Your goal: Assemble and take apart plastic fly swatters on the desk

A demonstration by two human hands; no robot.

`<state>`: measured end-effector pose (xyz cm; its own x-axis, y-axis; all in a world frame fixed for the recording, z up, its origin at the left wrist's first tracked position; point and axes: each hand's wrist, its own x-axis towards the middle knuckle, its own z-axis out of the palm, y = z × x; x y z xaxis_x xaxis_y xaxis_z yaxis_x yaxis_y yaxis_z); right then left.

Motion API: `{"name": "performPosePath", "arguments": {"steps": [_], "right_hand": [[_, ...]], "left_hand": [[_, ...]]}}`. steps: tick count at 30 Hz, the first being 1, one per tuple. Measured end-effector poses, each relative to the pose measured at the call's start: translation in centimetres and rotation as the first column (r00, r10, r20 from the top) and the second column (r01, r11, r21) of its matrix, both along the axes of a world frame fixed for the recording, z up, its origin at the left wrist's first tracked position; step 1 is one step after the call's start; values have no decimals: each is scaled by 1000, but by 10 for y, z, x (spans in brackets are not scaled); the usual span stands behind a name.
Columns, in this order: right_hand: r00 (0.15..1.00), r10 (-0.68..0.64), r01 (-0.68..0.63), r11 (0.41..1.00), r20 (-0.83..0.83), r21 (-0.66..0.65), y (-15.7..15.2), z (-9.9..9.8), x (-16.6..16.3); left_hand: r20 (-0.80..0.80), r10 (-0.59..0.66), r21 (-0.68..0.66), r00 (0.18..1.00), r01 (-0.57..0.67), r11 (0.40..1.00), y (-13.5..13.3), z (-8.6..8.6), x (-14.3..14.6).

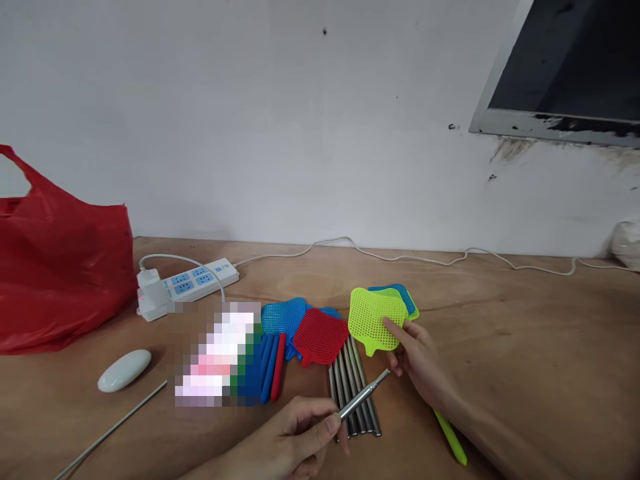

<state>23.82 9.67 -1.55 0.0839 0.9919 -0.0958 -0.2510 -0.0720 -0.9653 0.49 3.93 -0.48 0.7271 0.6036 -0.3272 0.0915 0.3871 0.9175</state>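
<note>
My left hand (310, 433) is closed around a silver telescopic metal rod (357, 401), whose thin tip points up and right. Between the thumb and fingers of my right hand (417, 357) is a yellow-green fly swatter head (375, 317), a perforated square with a short stub facing the rod. Rod tip and stub are apart. Several metal rods (355, 393) lie side by side below. To their left are a red swatter head (320, 335), blue swatter heads (283, 320), blue handles (269, 367) and a red handle (279, 368).
A yellow-green handle (451, 437) lies partly under my right forearm. Behind my right hand are more swatter heads (403, 295). A white power strip (193, 287), a red plastic bag (65, 267), a white oval object (125, 371) and a pixelated patch occupy the left. A cable (415, 259) runs along the wall.
</note>
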Motion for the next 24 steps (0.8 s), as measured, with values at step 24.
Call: {"name": "performPosePath", "arguments": {"steps": [24], "right_hand": [[935,351,-349,936,47,-45,-2,7,5]], "left_hand": [[5,33,-50,999,-32,998,1,1,0]]}}
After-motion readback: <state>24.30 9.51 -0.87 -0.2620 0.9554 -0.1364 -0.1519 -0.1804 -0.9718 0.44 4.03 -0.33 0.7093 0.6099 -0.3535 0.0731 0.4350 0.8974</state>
